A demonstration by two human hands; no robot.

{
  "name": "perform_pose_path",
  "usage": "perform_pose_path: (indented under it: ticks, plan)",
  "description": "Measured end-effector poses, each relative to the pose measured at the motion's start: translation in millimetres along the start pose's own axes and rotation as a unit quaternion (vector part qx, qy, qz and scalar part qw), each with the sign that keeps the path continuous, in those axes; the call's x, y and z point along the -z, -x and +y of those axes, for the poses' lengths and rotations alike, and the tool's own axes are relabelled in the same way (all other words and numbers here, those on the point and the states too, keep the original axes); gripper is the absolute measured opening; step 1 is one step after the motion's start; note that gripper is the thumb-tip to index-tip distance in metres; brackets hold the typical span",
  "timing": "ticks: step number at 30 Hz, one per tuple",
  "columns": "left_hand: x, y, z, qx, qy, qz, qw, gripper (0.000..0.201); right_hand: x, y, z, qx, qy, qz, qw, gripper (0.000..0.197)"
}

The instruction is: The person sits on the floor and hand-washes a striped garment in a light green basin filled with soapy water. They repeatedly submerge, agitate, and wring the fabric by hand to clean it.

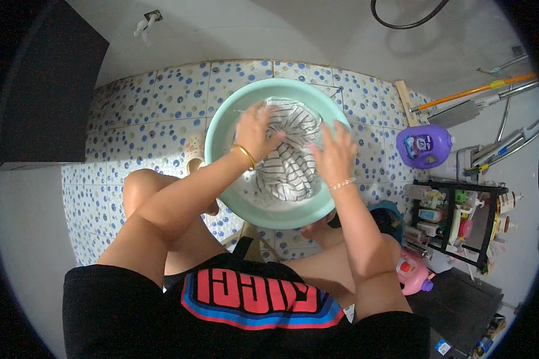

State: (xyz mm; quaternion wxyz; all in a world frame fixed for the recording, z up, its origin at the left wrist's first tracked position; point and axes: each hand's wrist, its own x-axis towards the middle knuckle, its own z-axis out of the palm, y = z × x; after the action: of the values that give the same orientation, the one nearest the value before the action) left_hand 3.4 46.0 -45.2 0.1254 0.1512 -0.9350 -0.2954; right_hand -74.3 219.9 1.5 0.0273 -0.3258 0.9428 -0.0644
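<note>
A round mint-green basin sits on the tiled floor in front of me, with whitish suds inside. In it lies a bunched white cloth with dark stripes, wet and crumpled; what kind of garment it is I cannot make out. My left hand, a gold bangle at its wrist, is over the cloth's upper left part with fingers apart. On the cloth's right side, near the basin wall, my right hand has its fingers spread, and a thin bracelet circles that wrist. Slight motion blur softens both hands' fingertips.
At the right stand a purple jug, a black rack of bottles, a pink jug and a blue tub. Mop and broom handles lean nearby. A dark cabinet is at the left.
</note>
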Motion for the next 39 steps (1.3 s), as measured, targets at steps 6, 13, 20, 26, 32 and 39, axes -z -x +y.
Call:
perform_pose_path:
  ticks: [6,13,20,26,32,39]
  plan:
    - [-30,27,4,-0.015,-0.18,-0.342,0.922,0.065,-59,19,-18,0.037,0.024,-0.247,0.968,0.076]
    - [-67,19,-26,0.009,-0.115,-0.412,0.904,0.063,-85,7,-19,-0.028,-0.084,-0.366,0.926,0.075]
    - [-72,-5,-21,0.034,-0.199,-0.465,0.862,0.037,-100,-17,-18,-0.013,-0.024,-0.392,0.919,0.038]
    - [-42,-31,-6,0.13,-0.127,0.042,0.983,0.024,-90,-20,-22,-0.029,-0.04,-0.22,0.974,0.022]
    - [-57,-33,-33,0.216,-0.027,-0.159,0.963,0.034,-40,-4,-43,0.091,0.009,-0.258,0.962,0.018]
    - [-56,-34,-37,0.286,0.151,-0.207,0.923,0.034,-12,32,-20,0.222,0.021,-0.141,0.965,0.007]
